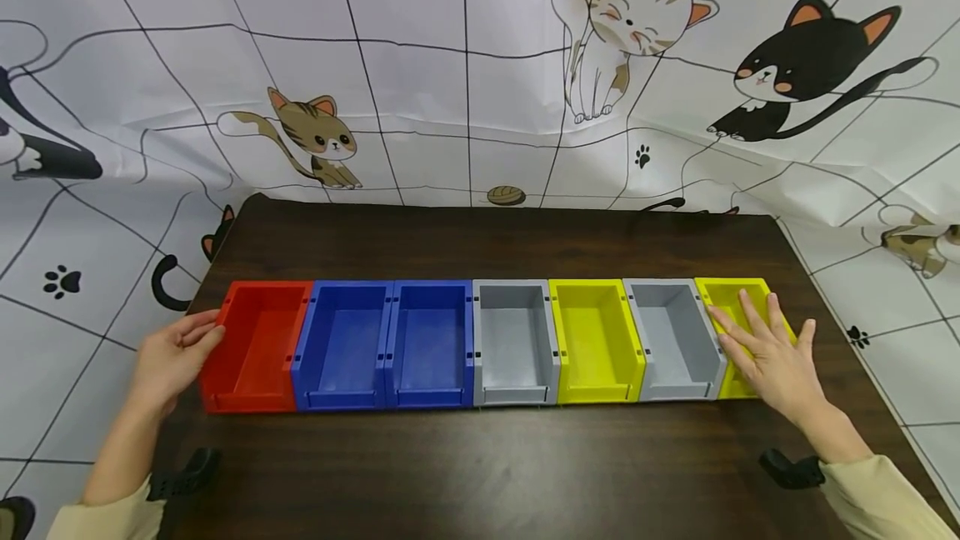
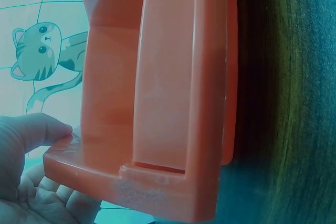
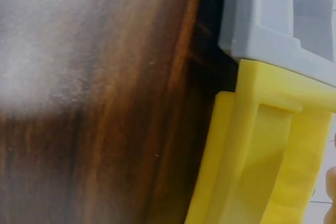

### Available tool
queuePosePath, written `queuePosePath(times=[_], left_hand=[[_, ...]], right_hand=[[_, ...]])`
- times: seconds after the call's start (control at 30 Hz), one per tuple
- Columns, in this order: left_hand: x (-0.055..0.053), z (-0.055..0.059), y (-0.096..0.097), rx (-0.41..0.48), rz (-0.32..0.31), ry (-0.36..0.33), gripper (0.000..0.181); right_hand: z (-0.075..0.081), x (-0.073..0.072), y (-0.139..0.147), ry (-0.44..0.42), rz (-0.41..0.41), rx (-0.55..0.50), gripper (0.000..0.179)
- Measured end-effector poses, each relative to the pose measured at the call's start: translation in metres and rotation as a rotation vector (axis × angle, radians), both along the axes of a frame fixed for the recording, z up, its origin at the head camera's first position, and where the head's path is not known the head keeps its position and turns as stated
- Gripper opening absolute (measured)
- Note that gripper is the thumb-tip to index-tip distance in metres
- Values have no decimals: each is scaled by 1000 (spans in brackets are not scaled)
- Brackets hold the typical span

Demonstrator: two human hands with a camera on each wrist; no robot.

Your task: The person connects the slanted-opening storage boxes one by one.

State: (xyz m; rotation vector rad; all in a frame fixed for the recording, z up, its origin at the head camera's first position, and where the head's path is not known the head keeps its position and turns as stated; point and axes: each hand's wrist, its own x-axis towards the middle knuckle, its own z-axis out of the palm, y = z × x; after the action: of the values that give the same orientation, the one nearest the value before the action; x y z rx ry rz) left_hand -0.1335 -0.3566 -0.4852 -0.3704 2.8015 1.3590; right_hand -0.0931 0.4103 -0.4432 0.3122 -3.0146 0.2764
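Note:
A row of open-front plastic storage bins stands side by side on the table. At its left end is a red bin; my left hand pinches that bin's left side wall. The left wrist view shows the thumb on the red rim and the other fingers curled below, outside the wall. At the right end stands a yellow bin. My right hand lies over it with fingers spread, some reaching the side next to a grey bin. In the right wrist view, only fingertips show at the right edge.
Between the ends stand two blue bins, another grey bin and another yellow bin, touching each other. They stand on a dark wooden table. Behind it hangs a white cat-print sheet.

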Motion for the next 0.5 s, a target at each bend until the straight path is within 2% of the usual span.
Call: queuePosePath(times=[0.03, 0.07, 0.1, 0.2, 0.3, 0.4, 0.5], left_hand=[[0, 2, 1, 2, -1, -2, 63], [-1, 2, 1, -9, 3, -10, 62], [-2, -3, -3, -15, 9, -3, 66], [-2, -1, -1, -24, 5, -4, 67], [3, 11, 8, -8, 16, -20, 62], [10, 28, 23, -10, -2, -8, 53], [13, 37, 32, -7, -22, 4, 50]], right_hand=[[0, 0, 0, 2, -1, -1, 50], [-1, -1, -1, 4, -5, -4, 50], [-1, -2, -1, 6, -6, -3, 49], [-2, -3, -1, 3, -9, -2, 50], [-1, -4, 0, 24, 14, 3, 50], [-1, -4, 1, 48, 35, -30, 50], [-1, 0, 1, 68, 43, -79, 49]])
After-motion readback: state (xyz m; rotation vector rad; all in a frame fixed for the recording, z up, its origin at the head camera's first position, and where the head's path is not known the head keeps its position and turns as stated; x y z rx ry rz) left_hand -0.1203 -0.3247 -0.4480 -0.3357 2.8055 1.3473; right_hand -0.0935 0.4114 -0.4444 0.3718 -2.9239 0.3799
